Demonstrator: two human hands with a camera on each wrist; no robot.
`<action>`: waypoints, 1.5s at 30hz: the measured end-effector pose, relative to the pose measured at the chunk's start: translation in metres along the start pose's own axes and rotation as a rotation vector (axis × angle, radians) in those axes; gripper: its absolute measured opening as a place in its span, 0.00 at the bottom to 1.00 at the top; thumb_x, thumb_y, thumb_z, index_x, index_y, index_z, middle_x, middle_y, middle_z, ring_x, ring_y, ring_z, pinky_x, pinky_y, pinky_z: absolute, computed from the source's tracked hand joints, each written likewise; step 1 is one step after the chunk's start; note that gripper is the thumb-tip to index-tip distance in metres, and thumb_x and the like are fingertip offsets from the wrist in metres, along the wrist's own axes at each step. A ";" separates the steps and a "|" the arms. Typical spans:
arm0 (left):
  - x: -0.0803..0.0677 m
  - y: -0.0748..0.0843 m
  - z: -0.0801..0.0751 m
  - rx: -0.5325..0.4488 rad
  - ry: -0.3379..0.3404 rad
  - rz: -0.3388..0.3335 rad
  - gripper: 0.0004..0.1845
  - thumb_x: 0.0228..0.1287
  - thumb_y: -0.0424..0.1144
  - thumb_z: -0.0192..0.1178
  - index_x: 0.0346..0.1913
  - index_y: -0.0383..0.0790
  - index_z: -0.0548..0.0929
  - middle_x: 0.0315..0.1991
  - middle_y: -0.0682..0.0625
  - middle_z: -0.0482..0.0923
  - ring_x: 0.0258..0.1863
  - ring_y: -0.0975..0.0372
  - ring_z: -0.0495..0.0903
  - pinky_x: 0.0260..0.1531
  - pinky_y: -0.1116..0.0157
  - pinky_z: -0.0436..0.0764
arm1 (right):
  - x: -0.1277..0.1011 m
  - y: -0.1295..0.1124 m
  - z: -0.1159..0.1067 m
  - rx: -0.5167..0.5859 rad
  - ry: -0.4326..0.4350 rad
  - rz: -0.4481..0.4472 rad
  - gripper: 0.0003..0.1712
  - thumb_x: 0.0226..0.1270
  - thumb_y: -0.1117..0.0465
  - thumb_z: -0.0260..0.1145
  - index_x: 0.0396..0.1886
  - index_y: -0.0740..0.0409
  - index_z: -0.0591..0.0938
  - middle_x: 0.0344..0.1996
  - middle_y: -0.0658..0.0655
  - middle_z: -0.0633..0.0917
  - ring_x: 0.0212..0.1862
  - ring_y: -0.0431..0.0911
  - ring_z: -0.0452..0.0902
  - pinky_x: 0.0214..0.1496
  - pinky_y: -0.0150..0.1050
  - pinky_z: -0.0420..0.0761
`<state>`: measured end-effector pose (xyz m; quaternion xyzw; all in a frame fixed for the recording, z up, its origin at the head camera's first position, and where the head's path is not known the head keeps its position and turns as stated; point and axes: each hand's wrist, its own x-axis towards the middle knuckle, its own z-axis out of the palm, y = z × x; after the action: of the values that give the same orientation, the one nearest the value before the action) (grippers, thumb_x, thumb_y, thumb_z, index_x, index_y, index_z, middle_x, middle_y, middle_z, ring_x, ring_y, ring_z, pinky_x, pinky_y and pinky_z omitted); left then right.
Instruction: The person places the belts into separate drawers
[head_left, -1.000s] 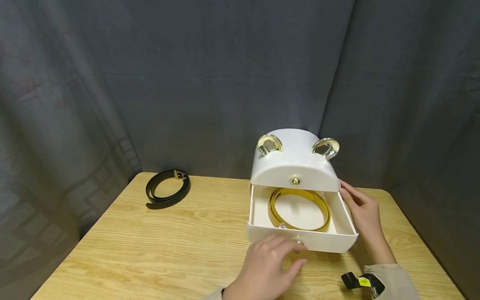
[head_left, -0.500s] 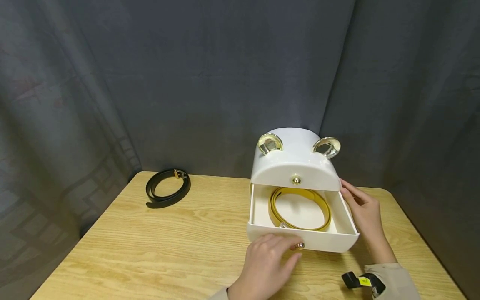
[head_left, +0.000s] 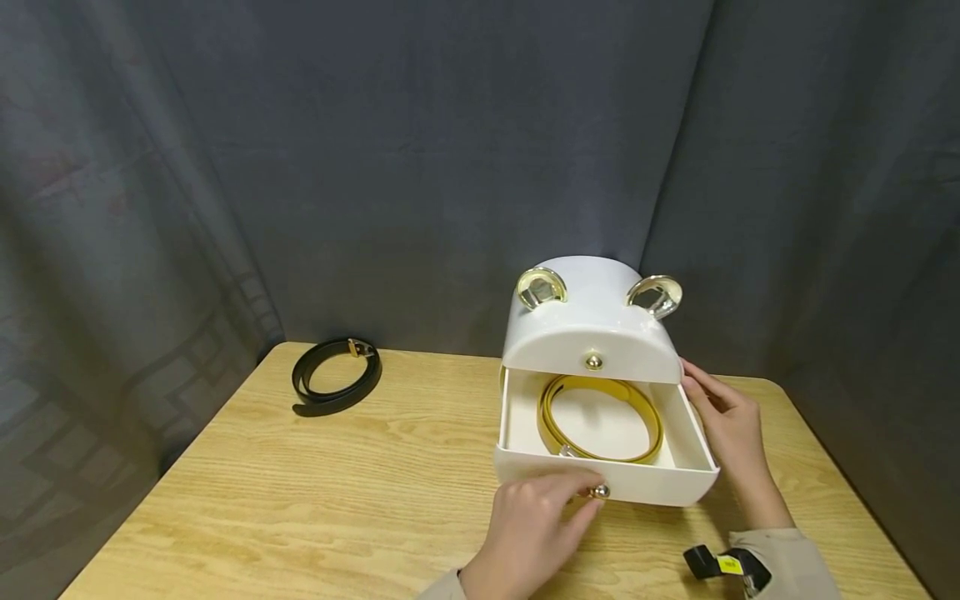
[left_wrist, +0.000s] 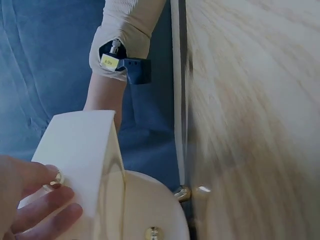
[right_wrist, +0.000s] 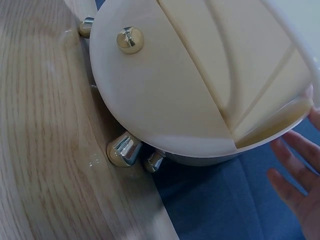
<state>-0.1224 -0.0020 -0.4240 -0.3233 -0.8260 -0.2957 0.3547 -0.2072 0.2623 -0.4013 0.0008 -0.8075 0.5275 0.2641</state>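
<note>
A white domed box with two gold ear-shaped handles stands at the table's back right. Its lower drawer is pulled out, and a yellow belt lies coiled inside. My left hand pinches the small gold knob on the drawer front; the left wrist view shows my fingers at that knob. My right hand rests with straight fingers against the right side of the box and drawer. In the right wrist view those fingers stay apart from the box.
A black belt lies coiled at the back left of the wooden table. Dark curtains hang close behind and on both sides. The box stands on short gold feet near the table's edge.
My left hand has drawn in to the drawer front and its fingers and thumb have come together on the knob. The drawer, box and right hand have hardly moved.
</note>
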 end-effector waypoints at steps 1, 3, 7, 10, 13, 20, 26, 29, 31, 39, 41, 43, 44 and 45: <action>0.000 0.000 0.001 -0.022 -0.003 -0.012 0.10 0.57 0.44 0.73 0.43 0.53 0.88 0.38 0.65 0.86 0.34 0.77 0.82 0.30 0.81 0.76 | 0.000 0.000 0.000 0.001 -0.002 -0.001 0.22 0.72 0.56 0.65 0.61 0.59 0.81 0.45 0.26 0.80 0.45 0.21 0.75 0.40 0.18 0.75; 0.000 -0.001 0.002 -0.079 -0.016 -0.041 0.10 0.57 0.43 0.73 0.43 0.53 0.88 0.36 0.65 0.86 0.33 0.79 0.81 0.31 0.83 0.74 | 0.000 0.001 -0.001 0.001 -0.004 -0.003 0.22 0.72 0.56 0.65 0.61 0.59 0.81 0.45 0.27 0.80 0.46 0.21 0.75 0.41 0.18 0.75; 0.000 -0.003 0.003 -0.173 -0.031 -0.078 0.11 0.57 0.41 0.74 0.43 0.51 0.87 0.36 0.64 0.86 0.33 0.79 0.81 0.33 0.83 0.74 | 0.000 0.001 -0.001 -0.002 -0.003 -0.006 0.22 0.72 0.56 0.65 0.61 0.59 0.81 0.46 0.27 0.80 0.46 0.21 0.75 0.41 0.18 0.75; 0.000 -0.004 0.004 -0.218 -0.035 -0.086 0.11 0.57 0.40 0.74 0.43 0.49 0.87 0.36 0.63 0.86 0.33 0.78 0.81 0.35 0.82 0.75 | 0.000 0.002 0.000 -0.004 -0.001 -0.010 0.22 0.72 0.57 0.65 0.61 0.59 0.81 0.46 0.27 0.80 0.45 0.21 0.75 0.40 0.18 0.75; 0.000 -0.006 0.004 -0.251 -0.039 -0.085 0.10 0.57 0.40 0.74 0.42 0.48 0.87 0.35 0.61 0.87 0.32 0.77 0.81 0.36 0.82 0.76 | 0.000 0.002 0.000 -0.004 -0.001 -0.015 0.22 0.72 0.57 0.65 0.61 0.59 0.81 0.46 0.27 0.80 0.45 0.21 0.75 0.40 0.18 0.75; 0.002 -0.008 0.006 -0.276 -0.040 -0.087 0.10 0.57 0.38 0.74 0.42 0.46 0.88 0.35 0.59 0.87 0.32 0.76 0.82 0.37 0.82 0.76 | -0.001 0.001 0.000 -0.010 -0.001 -0.002 0.22 0.72 0.55 0.65 0.61 0.58 0.81 0.45 0.26 0.80 0.45 0.21 0.75 0.41 0.18 0.74; 0.004 -0.010 0.007 -0.285 -0.035 -0.079 0.10 0.56 0.36 0.74 0.42 0.44 0.88 0.36 0.58 0.87 0.32 0.75 0.82 0.37 0.82 0.76 | 0.000 0.000 0.000 -0.008 0.001 0.001 0.22 0.72 0.55 0.65 0.61 0.59 0.81 0.44 0.26 0.79 0.45 0.21 0.75 0.40 0.18 0.75; 0.005 -0.011 0.007 -0.288 -0.039 -0.077 0.10 0.56 0.37 0.74 0.42 0.44 0.88 0.36 0.58 0.87 0.32 0.74 0.82 0.37 0.82 0.76 | 0.000 0.000 0.001 -0.002 0.003 -0.002 0.22 0.72 0.55 0.65 0.61 0.60 0.81 0.44 0.25 0.79 0.45 0.21 0.75 0.40 0.18 0.75; 0.006 -0.012 0.007 -0.287 -0.043 -0.077 0.10 0.56 0.37 0.74 0.42 0.44 0.88 0.36 0.58 0.87 0.33 0.75 0.82 0.37 0.82 0.76 | 0.000 0.000 0.001 0.000 0.004 0.000 0.22 0.72 0.55 0.65 0.61 0.60 0.81 0.43 0.25 0.79 0.45 0.21 0.75 0.40 0.18 0.75; 0.009 -0.016 0.007 -0.281 -0.061 -0.088 0.10 0.57 0.38 0.73 0.43 0.45 0.88 0.36 0.58 0.87 0.33 0.76 0.82 0.39 0.82 0.76 | 0.000 0.000 0.001 0.009 0.002 -0.002 0.22 0.72 0.56 0.65 0.61 0.59 0.81 0.43 0.25 0.79 0.44 0.21 0.75 0.40 0.18 0.75; 0.010 -0.017 0.007 -0.279 -0.064 -0.091 0.10 0.57 0.39 0.73 0.43 0.45 0.88 0.36 0.59 0.87 0.33 0.76 0.82 0.39 0.81 0.76 | 0.000 0.001 0.001 0.009 0.001 -0.008 0.21 0.72 0.56 0.65 0.61 0.59 0.81 0.44 0.25 0.80 0.45 0.21 0.75 0.40 0.18 0.75; 0.010 -0.019 0.007 -0.271 -0.066 -0.093 0.10 0.57 0.39 0.73 0.43 0.46 0.88 0.36 0.59 0.87 0.33 0.76 0.82 0.40 0.81 0.76 | 0.000 0.001 0.001 0.008 0.001 -0.011 0.22 0.72 0.56 0.64 0.61 0.60 0.81 0.44 0.25 0.80 0.46 0.21 0.75 0.41 0.18 0.75; 0.010 -0.020 0.007 -0.270 -0.067 -0.094 0.10 0.57 0.39 0.73 0.43 0.46 0.88 0.36 0.59 0.87 0.33 0.76 0.82 0.40 0.81 0.76 | 0.000 0.001 0.001 0.007 0.000 -0.012 0.22 0.72 0.56 0.64 0.61 0.60 0.81 0.44 0.26 0.80 0.46 0.21 0.75 0.41 0.18 0.75; 0.011 -0.020 0.007 -0.270 -0.069 -0.096 0.11 0.57 0.39 0.73 0.43 0.46 0.88 0.36 0.59 0.87 0.33 0.76 0.82 0.40 0.81 0.76 | 0.000 0.001 0.001 0.007 -0.001 -0.013 0.22 0.72 0.56 0.64 0.61 0.60 0.80 0.44 0.26 0.80 0.46 0.21 0.75 0.42 0.18 0.74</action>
<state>-0.1461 -0.0058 -0.4252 -0.3382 -0.8048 -0.4095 0.2648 -0.2081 0.2618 -0.4030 0.0071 -0.8058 0.5285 0.2672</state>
